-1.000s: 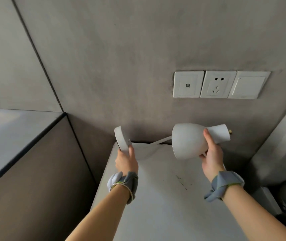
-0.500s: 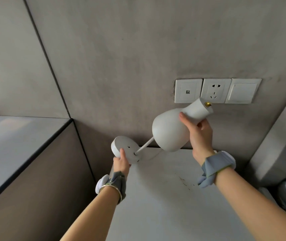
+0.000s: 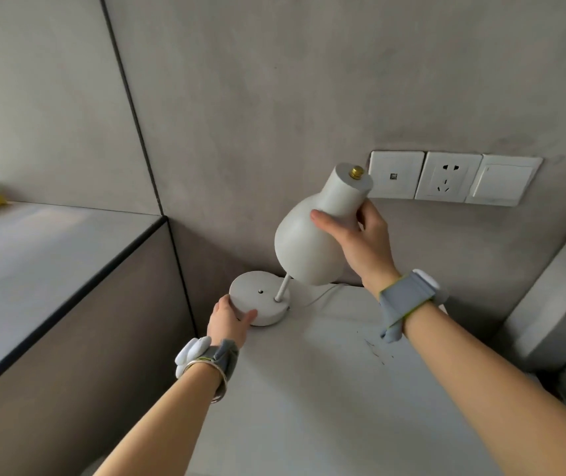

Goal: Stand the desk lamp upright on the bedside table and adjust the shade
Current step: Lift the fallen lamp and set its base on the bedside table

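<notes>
At frame centre, a lamp (image 3: 309, 242) is steadied on the counter (image 3: 326, 389): base (image 3: 257, 298) held by the left hand (image 3: 228, 319), shade neck clasped in the right hand (image 3: 360, 238). It is judged light, rigid, smooth, top-heavy.

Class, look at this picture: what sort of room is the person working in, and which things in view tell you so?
Probably a bedroom or hotel room. A small white desk lamp stands on a grey bedside table in a corner, and a row of wall sockets and switches sits just above it. No bed is in view, so this is a guess.
</notes>
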`<move>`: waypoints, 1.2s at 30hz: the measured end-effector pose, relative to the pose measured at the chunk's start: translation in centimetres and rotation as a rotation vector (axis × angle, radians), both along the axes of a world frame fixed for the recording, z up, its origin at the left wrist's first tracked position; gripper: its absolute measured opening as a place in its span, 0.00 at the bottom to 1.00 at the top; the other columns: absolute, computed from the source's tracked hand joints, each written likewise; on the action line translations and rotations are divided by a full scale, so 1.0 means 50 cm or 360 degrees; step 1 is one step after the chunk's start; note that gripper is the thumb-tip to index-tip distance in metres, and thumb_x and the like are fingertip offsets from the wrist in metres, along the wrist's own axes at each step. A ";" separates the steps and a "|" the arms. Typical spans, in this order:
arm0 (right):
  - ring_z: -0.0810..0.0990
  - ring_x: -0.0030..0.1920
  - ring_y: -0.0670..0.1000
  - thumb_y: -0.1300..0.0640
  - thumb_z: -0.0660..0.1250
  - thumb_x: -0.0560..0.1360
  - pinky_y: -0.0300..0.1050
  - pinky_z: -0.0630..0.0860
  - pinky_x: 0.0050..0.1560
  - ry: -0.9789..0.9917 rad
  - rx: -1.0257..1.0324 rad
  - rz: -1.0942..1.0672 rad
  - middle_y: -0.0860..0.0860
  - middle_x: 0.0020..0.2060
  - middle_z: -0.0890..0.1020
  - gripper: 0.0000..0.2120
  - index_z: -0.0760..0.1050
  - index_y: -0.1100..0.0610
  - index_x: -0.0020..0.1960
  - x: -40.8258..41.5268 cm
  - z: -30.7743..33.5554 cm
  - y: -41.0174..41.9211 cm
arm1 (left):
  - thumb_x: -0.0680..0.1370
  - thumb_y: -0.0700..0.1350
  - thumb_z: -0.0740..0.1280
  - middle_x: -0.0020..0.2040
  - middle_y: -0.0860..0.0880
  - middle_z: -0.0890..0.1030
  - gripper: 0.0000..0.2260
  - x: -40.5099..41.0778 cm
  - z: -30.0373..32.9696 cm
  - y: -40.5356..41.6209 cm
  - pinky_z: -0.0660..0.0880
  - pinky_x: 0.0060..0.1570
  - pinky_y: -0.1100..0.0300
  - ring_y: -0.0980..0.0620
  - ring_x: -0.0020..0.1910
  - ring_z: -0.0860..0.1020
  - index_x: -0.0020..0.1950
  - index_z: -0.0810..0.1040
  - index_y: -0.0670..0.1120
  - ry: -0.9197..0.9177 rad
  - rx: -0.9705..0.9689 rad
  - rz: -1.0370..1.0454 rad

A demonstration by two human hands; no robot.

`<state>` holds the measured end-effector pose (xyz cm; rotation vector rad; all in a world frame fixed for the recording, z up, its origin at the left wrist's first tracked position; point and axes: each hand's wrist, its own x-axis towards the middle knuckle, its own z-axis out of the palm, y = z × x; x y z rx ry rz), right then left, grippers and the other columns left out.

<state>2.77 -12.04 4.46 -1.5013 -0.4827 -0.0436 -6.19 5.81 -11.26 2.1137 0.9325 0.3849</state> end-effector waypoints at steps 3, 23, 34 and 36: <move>0.80 0.46 0.41 0.50 0.77 0.64 0.32 0.74 0.42 -0.0108 -0.0084 0.0030 0.44 0.47 0.82 0.19 0.76 0.51 0.51 -0.016 -0.001 0.026 | 0.74 0.50 0.69 0.67 0.41 0.72 0.29 -0.011 -0.019 -0.006 0.70 0.58 0.52 0.41 0.62 0.73 0.69 0.64 0.40 -0.0020 -0.0078 0.0048; 0.79 0.52 0.39 0.50 0.76 0.62 0.29 0.74 0.48 -0.0262 -0.0066 0.0219 0.37 0.49 0.82 0.23 0.73 0.44 0.55 -0.054 -0.052 -0.008 | 0.75 0.62 0.61 0.77 0.52 0.57 0.33 -0.029 -0.044 0.029 0.70 0.64 0.48 0.49 0.73 0.63 0.75 0.55 0.50 0.0214 0.0361 -0.0234; 0.76 0.53 0.36 0.45 0.75 0.59 0.27 0.72 0.48 -0.0325 -0.0161 0.0314 0.32 0.51 0.79 0.29 0.70 0.42 0.58 -0.129 -0.083 -0.018 | 0.75 0.63 0.60 0.76 0.50 0.61 0.32 -0.036 -0.044 0.044 0.74 0.55 0.51 0.47 0.70 0.67 0.73 0.58 0.50 0.0271 0.0655 -0.0337; 0.75 0.59 0.42 0.44 0.75 0.60 0.34 0.72 0.55 -0.0349 -0.0192 0.0324 0.39 0.57 0.78 0.32 0.69 0.45 0.61 -0.131 -0.089 -0.017 | 0.75 0.62 0.60 0.76 0.50 0.62 0.31 -0.036 -0.044 0.047 0.74 0.55 0.51 0.47 0.70 0.67 0.73 0.58 0.50 0.0260 0.0670 -0.0340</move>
